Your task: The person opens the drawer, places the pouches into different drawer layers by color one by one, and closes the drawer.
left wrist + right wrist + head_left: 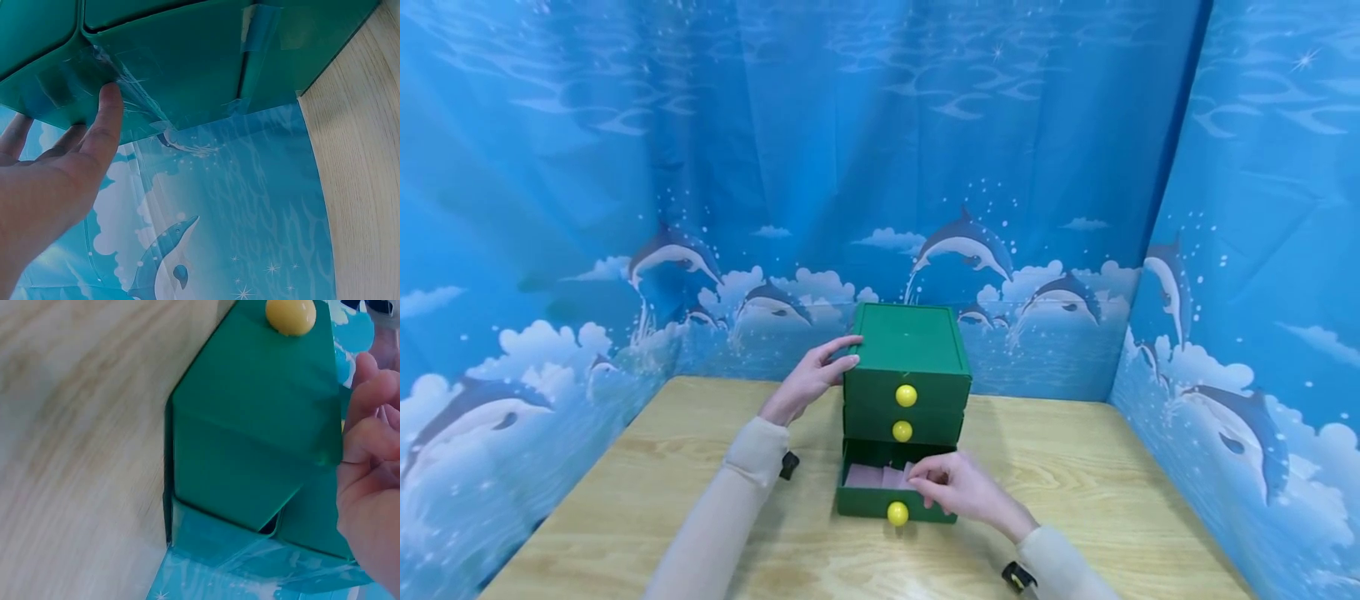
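A green cabinet [913, 337] of three stacked drawers with round yellow knobs stands on the table. Its bottom drawer [859, 502] is pulled out and holds several flat, pale pink pieces [864, 476]; their material is unclear. My left hand [808, 379] rests against the cabinet's upper left side, fingers extended; in the left wrist view the fingertips touch its taped green wall [181, 69]. Over the drawer's right part, my right hand [958, 487] has curled fingers, with thumb and forefinger pinching at the edge of a pink piece. The right wrist view hides that pinch behind the drawer.
The wooden table [1060, 467] extends around the cabinet. Blue dolphin-print curtains [790, 167] hang behind and on both sides. The middle drawer's knob [902, 431] and the top drawer's knob [906, 395] stick out above the pulled-out drawer; both those drawers are closed.
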Motion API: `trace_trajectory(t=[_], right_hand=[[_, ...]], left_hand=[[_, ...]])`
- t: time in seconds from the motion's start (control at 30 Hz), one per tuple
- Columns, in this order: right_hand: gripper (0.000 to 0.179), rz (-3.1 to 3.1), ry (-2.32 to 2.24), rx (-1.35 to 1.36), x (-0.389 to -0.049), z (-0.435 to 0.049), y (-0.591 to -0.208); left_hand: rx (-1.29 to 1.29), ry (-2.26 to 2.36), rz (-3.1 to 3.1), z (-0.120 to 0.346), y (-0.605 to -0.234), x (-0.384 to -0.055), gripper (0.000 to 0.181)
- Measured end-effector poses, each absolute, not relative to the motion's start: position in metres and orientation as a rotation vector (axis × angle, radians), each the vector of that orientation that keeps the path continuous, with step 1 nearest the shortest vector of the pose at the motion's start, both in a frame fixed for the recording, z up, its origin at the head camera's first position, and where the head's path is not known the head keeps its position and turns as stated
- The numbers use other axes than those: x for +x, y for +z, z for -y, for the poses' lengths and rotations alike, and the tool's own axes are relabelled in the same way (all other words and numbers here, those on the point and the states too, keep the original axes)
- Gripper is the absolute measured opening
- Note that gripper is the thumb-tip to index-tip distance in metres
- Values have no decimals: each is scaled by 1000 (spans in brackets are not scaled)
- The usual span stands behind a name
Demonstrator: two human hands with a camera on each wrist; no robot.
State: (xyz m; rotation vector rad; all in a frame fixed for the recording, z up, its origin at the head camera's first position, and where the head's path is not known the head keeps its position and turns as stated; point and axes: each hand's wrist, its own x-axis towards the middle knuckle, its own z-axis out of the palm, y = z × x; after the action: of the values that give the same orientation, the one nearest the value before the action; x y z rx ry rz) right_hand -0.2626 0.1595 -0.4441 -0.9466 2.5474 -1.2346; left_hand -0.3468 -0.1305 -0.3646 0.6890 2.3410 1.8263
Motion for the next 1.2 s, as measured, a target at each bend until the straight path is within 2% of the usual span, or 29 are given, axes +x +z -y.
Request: trace_trajectory(t=[0.57, 1.2], right_hand=[[16, -2504, -1189, -933, -241, -142, -457], [30, -2519, -1073, -912, -236, -138, -461]], left_hand=[[656, 1849, -2338, 133, -370, -344, 52], [696, 1849, -2350, 129, -370, -347, 54]])
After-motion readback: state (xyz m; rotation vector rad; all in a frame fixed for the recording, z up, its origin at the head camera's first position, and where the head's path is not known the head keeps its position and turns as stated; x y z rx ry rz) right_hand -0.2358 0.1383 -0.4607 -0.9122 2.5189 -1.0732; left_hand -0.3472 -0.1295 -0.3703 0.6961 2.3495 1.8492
